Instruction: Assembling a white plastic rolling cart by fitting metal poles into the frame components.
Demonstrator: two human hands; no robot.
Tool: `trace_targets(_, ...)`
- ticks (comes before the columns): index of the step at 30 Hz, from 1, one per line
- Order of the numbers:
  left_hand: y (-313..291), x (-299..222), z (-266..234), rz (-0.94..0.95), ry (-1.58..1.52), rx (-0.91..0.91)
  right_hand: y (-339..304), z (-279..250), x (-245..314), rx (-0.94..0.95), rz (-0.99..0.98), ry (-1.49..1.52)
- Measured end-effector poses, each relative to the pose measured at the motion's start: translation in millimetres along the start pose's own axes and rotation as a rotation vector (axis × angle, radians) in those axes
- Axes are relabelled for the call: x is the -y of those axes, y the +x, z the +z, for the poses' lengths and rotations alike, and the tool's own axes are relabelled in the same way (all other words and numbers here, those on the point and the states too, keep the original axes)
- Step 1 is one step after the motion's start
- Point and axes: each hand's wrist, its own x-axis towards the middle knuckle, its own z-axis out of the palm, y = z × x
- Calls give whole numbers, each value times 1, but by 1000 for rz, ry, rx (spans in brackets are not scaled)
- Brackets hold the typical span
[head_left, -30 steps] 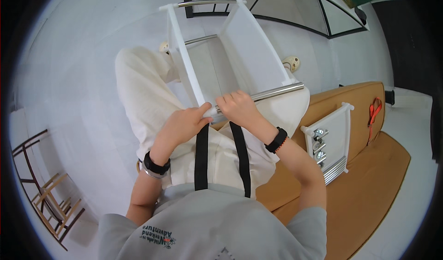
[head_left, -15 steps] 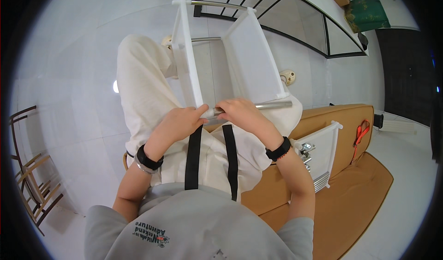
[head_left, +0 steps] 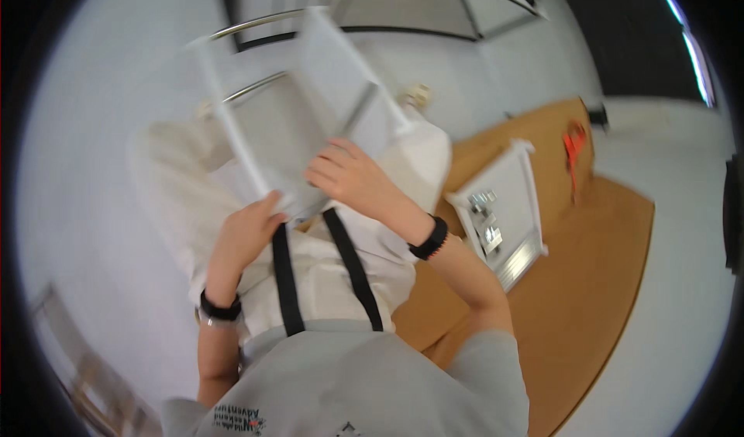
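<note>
We noted the steel tube (head_left: 360, 107), right hand (head_left: 346, 175) wrapped round it, long axis toward one o'clock, lying at about two o'clock from the left hand (head_left: 246, 229), which pinched the white frame (head_left: 242, 139) by its corner.

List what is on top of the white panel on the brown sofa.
On the white panel: shiny metal pieces and, along one edge, silvery rods, blurred. The panel's surface beneath them is covered.
</note>
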Motion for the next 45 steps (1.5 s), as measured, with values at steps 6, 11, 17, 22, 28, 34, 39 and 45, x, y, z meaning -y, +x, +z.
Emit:
trace_targets(6,12,-21,1,-101,29,172,-69,-74,17,-721,699,422)
trace_targets(11,10,-17,5,-71,0,208,-195,-124,49,-1247,1470,486)
trace_targets(17,9,-18,8,-92,25,229,-310,-143,97,-1776,1392,83)
trace_targets(22,10,-18,6,-84,66,217,-375,-114,87,-1783,1488,-99)
trace_targets(28,8,-16,8,-56,86,160,-449,-38,68,-1569,1833,-164)
trace_targets(34,6,-16,7,-82,47,178,-448,-28,50,-1209,2040,-457)
trace_targets(39,8,-21,9,-62,39,192,-460,-38,51,-875,2108,-863)
trace_targets(45,5,-16,7,-72,51,170,-411,-32,52,-1259,1945,-279)
